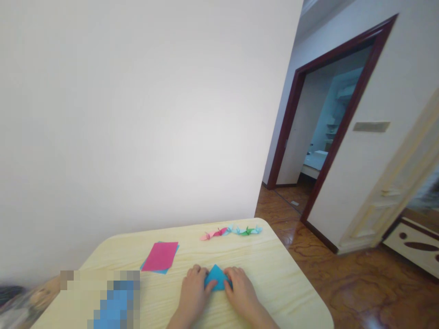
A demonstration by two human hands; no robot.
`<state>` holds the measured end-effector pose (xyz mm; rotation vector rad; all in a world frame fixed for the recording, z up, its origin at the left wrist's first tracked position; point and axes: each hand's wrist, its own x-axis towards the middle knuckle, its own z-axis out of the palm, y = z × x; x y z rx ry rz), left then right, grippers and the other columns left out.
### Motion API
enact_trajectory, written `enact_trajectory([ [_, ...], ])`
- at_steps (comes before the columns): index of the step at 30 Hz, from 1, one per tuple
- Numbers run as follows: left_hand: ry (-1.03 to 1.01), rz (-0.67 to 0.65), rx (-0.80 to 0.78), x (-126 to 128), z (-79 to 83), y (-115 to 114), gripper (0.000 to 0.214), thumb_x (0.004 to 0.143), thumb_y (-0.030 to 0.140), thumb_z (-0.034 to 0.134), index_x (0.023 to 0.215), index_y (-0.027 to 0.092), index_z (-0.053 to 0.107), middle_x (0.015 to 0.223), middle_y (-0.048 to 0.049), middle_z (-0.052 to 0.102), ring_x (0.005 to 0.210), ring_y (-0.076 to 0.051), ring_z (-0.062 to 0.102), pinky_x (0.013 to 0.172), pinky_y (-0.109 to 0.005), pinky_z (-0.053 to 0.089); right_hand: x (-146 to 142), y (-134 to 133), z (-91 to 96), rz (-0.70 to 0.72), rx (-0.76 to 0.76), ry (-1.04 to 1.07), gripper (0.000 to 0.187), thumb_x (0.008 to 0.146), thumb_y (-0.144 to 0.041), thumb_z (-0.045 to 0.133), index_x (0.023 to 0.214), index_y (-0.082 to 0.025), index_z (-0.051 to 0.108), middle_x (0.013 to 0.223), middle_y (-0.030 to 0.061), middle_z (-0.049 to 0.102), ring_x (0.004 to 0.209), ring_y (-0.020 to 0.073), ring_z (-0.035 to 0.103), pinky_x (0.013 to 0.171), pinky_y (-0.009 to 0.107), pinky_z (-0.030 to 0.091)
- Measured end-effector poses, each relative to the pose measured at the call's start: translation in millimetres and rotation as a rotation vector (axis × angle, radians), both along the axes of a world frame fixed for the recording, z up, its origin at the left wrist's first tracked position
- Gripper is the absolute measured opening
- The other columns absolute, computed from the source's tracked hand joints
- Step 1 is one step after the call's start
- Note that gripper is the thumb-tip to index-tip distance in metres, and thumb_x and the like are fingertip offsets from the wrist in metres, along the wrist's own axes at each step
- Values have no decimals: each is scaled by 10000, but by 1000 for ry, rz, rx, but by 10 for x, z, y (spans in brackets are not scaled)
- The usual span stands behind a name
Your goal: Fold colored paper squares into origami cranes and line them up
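A blue sheet of origami paper (216, 277), folded to a point at the far side, lies on the table between my hands. My left hand (196, 287) grips its left side, thumb pressed on top and fingers curled at the edge. On the right side, my right hand (240, 288) holds the paper the same way, with its thumb near the lower corner. Both hands rest low over the tabletop. The paper's outer corners are partly hidden under the fingers.
On the pale wooden table (284, 288), a pink paper square (161, 256) overlaps blue paper at the left. A row of several small folded paper figures (233, 231) lies near the back edge. A pixelated blue patch (116, 306) covers the lower left. A white wall stands behind.
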<state>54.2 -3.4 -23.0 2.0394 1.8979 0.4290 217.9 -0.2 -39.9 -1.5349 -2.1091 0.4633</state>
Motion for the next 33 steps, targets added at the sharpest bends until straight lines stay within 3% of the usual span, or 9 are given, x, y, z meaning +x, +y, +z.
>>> enact_trajectory([
  [4, -6, 31, -49, 68, -2, 39, 288, 766, 297, 525, 1013, 161, 581, 1048, -106, 578, 995, -229, 534, 805, -295, 379, -30, 35, -11, -33, -13, 7, 326, 741, -107, 463, 1044, -154, 575, 1012, 104, 582, 984, 235, 515, 868, 306, 384],
  [7, -13, 50, -85, 93, -11, 48, 327, 743, 267, 557, 1050, 155, 562, 1044, -113, 592, 997, -242, 544, 793, -300, 392, -62, 61, 28, -64, -78, -19, 329, 752, -155, 488, 1071, -149, 569, 999, 114, 595, 962, 241, 542, 840, 312, 410],
  [13, -56, 32, -95, 53, -17, 2, 356, 699, 232, 592, 1044, 151, 556, 1032, -100, 619, 994, -235, 545, 820, -292, 381, -131, 94, 92, -106, -152, -46, 215, 678, -182, 577, 889, -170, 615, 844, 77, 628, 825, 228, 585, 720, 299, 425],
  [17, -107, 18, -60, -9, -49, -32, 246, 683, 216, 585, 924, 172, 579, 959, -69, 622, 933, -215, 556, 794, -278, 384, -156, 102, 68, -81, -163, -11, 125, 628, -152, 606, 750, -173, 617, 826, 62, 631, 811, 206, 576, 721, 275, 413],
  [20, -172, 12, -14, -61, -83, -45, 154, 671, 183, 577, 825, 183, 573, 920, -53, 621, 902, -198, 558, 784, -268, 383, -169, 94, 58, -55, -165, 28, 160, 612, -114, 603, 762, -168, 598, 810, 40, 635, 792, 176, 572, 696, 238, 412],
  [25, -333, -22, 7, -138, -67, -76, 63, 721, 168, 511, 738, 190, 568, 716, -9, 657, 699, -159, 603, 643, -232, 423, -215, 66, 103, 27, -201, 268, 295, 644, -108, 598, 931, -174, 587, 686, -13, 637, 631, 133, 574, 553, 193, 410],
  [29, -435, -67, 30, -175, 22, -119, 125, 750, 228, 503, 794, 203, 616, 740, 0, 692, 700, -158, 621, 639, -222, 444, -273, 55, 214, 17, -157, 430, 114, 729, -185, 573, 814, -167, 647, 728, 22, 664, 666, 154, 595, 602, 228, 449],
  [33, -475, -56, 74, -207, 92, -157, 209, 784, 316, 472, 781, 205, 650, 752, -22, 704, 710, -175, 625, 660, -238, 457, -301, 38, 331, 25, -104, 476, 116, 751, -240, 577, 752, -172, 671, 698, 23, 674, 657, 162, 606, 608, 240, 463],
])
